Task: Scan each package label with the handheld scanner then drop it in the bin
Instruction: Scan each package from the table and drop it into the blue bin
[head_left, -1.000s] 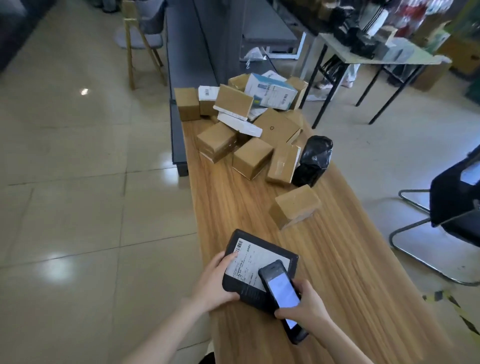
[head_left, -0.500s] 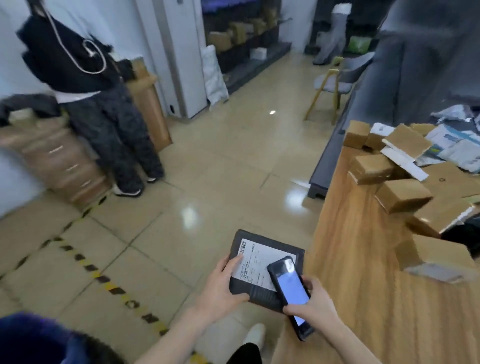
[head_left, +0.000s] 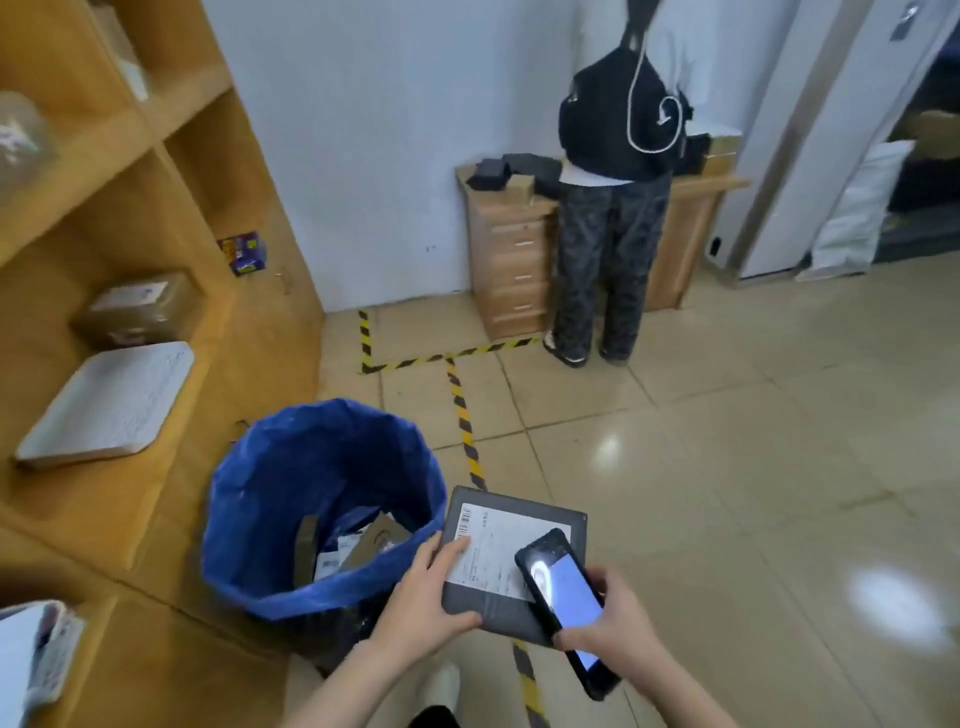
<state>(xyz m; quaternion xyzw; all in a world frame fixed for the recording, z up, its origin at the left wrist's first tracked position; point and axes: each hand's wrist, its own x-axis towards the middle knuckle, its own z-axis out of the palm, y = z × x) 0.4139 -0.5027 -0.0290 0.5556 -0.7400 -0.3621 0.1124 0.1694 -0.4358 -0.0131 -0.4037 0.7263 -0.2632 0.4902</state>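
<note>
Beside the bin, left fingers grip the package edge; right fingers hold the scanner.

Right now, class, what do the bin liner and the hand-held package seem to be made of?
Bin liner: thin blue plastic film, faintly glossy, creased and folded over the rim. Package: likely a matte grey plastic mailer, judging by its seam; white paper label on top.

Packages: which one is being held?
The dark grey package with a white label, gripped by the left hand; others lie on the shelf or in the blue bin.
</note>
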